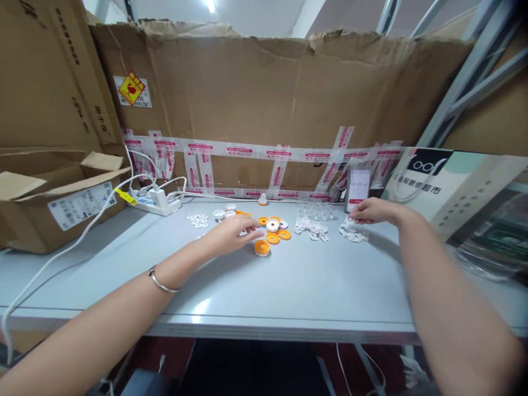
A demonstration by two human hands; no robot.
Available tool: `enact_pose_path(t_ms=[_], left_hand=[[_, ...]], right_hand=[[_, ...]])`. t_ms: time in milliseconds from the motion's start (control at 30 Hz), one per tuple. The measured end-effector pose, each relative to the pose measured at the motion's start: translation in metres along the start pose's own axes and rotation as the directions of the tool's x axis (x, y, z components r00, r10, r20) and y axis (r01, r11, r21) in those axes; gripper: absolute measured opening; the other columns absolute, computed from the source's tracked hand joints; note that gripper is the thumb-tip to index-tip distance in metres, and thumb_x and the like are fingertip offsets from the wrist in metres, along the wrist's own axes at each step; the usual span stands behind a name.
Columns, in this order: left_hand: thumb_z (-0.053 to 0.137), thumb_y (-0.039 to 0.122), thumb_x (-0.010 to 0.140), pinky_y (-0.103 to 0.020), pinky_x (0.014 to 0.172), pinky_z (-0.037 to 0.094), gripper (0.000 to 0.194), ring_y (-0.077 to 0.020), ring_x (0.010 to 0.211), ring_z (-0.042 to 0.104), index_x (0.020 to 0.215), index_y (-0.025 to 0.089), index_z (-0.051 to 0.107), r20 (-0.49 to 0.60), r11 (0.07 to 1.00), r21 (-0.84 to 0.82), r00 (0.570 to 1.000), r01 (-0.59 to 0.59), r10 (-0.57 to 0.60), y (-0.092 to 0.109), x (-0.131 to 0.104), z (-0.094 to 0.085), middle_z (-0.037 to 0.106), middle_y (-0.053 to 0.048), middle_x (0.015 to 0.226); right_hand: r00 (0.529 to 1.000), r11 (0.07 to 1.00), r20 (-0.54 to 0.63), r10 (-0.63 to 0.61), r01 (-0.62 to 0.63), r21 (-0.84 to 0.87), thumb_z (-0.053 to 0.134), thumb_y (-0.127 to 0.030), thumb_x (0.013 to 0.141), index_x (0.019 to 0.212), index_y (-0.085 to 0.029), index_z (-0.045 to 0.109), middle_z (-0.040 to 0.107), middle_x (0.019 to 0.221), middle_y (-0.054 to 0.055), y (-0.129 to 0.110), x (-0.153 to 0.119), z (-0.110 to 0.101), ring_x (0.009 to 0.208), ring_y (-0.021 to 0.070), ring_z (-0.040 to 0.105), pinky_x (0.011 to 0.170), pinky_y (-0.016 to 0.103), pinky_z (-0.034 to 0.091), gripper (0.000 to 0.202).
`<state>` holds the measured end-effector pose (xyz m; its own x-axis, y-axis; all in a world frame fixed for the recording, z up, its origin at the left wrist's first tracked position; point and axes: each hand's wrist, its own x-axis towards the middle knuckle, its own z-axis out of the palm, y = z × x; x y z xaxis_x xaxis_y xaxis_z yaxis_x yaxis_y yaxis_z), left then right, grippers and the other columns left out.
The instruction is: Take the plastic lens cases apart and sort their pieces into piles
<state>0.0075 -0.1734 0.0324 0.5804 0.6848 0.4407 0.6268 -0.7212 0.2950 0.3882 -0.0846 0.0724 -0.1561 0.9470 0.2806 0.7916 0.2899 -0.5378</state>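
My left hand point(235, 234) hovers over the left side of the parts, its fingers loosely bent, thumb apart and nothing visible in them. Just right of its fingertips sits an orange round cup with a white base point(262, 248). Beyond that lie orange rings point(284, 235) and a white round piece point(273, 224) resting among them. My right hand point(373, 210) reaches over a small pile of white flat plastic pieces point(353, 233). Its fingertips are pinched together at the top of that pile; what they hold, if anything, is too small to make out.
Small white discs point(198, 220), white cups point(219, 215), clear pieces point(317, 210) and more white plastic pieces point(311, 228) lie along the back. A phone point(358, 186) stands behind my right hand. Left are a power strip point(159, 204) and an open carton point(58, 192).
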Motion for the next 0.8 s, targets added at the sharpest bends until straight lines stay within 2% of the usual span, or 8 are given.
enact_pose_path(t_ms=[67, 167, 267, 367, 467, 533, 633, 800], left_hand=[[0.038, 0.035, 0.088, -0.026, 0.068, 0.041, 0.031, -0.0154, 0.077, 0.058, 0.090, 0.017, 0.063, 0.045, 1.000, -0.006, 0.999, -0.004, 0.004, 0.000, 0.000, -0.001, 0.065, -0.006, 0.088], [0.032, 0.035, 0.090, -0.028, 0.073, 0.040, 0.035, -0.0167, 0.083, 0.057, 0.091, 0.017, 0.062, 0.097, 1.000, -0.021, 0.995, 0.004, -0.002, 0.001, 0.000, -0.002, 0.064, -0.006, 0.092], [0.037, 0.046, 0.086, -0.028, 0.076, 0.039, 0.036, -0.0182, 0.088, 0.055, 0.096, 0.020, 0.060, 0.164, 0.999, -0.033, 0.986, 0.040, -0.034, 0.002, -0.002, -0.002, 0.061, -0.005, 0.096], [0.054, 0.057, 0.071, -0.027, 0.073, 0.040, 0.047, -0.0197, 0.089, 0.054, 0.101, 0.020, 0.058, 0.231, 0.995, -0.050, 0.971, 0.081, -0.068, 0.001, -0.005, 0.000, 0.059, -0.005, 0.096], [0.061, 0.057, 0.065, -0.027, 0.070, 0.040, 0.050, -0.0191, 0.084, 0.053, 0.098, 0.019, 0.057, 0.263, 0.993, -0.059, 0.961, 0.106, -0.087, 0.000, -0.006, 0.004, 0.058, -0.004, 0.092], [0.060, 0.054, 0.067, -0.026, 0.067, 0.040, 0.044, -0.0177, 0.080, 0.052, 0.094, 0.019, 0.057, 0.253, 0.992, -0.065, 0.963, 0.110, -0.090, 0.000, -0.005, 0.007, 0.057, -0.004, 0.087], [0.056, 0.050, 0.071, -0.025, 0.064, 0.039, 0.037, -0.0153, 0.074, 0.051, 0.088, 0.017, 0.057, 0.220, 0.990, -0.085, 0.971, 0.112, -0.091, -0.001, -0.004, 0.012, 0.056, -0.003, 0.083], [0.056, 0.051, 0.071, -0.024, 0.059, 0.037, 0.037, -0.0138, 0.068, 0.049, 0.084, 0.016, 0.059, 0.200, 0.994, -0.071, 0.978, 0.081, -0.066, -0.001, -0.003, 0.015, 0.055, -0.002, 0.076]], right_hand=[[0.982, 0.996, 0.166, 0.094, -0.092, -0.023, 0.063, -0.010, 0.058, 0.045, -0.011, 0.062, 0.058, 0.043, 0.007, 0.006, -0.002, 0.005, 0.037, 0.0077, 0.049, 0.040, 0.021, 0.033, 0.013], [0.894, 0.960, 0.351, 0.279, -0.262, -0.097, 0.057, -0.013, 0.066, 0.050, -0.012, 0.062, 0.059, 0.048, 0.006, 0.008, 0.000, 0.008, 0.041, 0.0075, 0.049, 0.043, 0.022, 0.035, 0.017], [0.906, 0.939, 0.265, 0.330, -0.288, -0.187, 0.060, -0.022, 0.068, 0.048, -0.013, 0.058, 0.058, 0.051, 0.008, -0.003, 0.003, 0.005, 0.045, 0.0099, 0.049, 0.047, 0.025, 0.037, 0.022], [0.969, 0.949, 0.103, 0.225, -0.193, -0.249, 0.059, -0.038, 0.069, 0.055, -0.013, 0.058, 0.059, 0.058, 0.010, -0.036, 0.002, 0.008, 0.053, 0.0135, 0.051, 0.052, 0.027, 0.038, 0.028], [0.980, 0.996, 0.195, 0.027, -0.009, -0.094, 0.057, -0.047, 0.070, 0.078, -0.016, 0.061, 0.063, 0.077, 0.007, -0.083, -0.008, 0.031, 0.065, 0.0139, 0.054, 0.056, 0.024, 0.040, 0.032], [0.923, 0.984, 0.340, -0.177, 0.167, 0.060, 0.059, -0.051, 0.068, 0.084, -0.018, 0.061, 0.062, 0.078, 0.004, -0.113, -0.020, 0.056, 0.066, 0.0132, 0.053, 0.056, 0.023, 0.039, 0.037], [0.797, 0.936, 0.493, -0.350, 0.313, 0.159, 0.063, -0.053, 0.063, 0.094, -0.019, 0.058, 0.057, 0.074, 0.001, -0.140, -0.036, 0.094, 0.063, 0.0119, 0.049, 0.054, 0.023, 0.037, 0.046], [0.760, 0.891, 0.483, -0.435, 0.440, 0.110, 0.064, -0.057, 0.060, 0.089, -0.017, 0.057, 0.053, 0.073, 0.000, -0.144, -0.045, 0.125, 0.063, 0.0120, 0.046, 0.053, 0.022, 0.033, 0.050]])
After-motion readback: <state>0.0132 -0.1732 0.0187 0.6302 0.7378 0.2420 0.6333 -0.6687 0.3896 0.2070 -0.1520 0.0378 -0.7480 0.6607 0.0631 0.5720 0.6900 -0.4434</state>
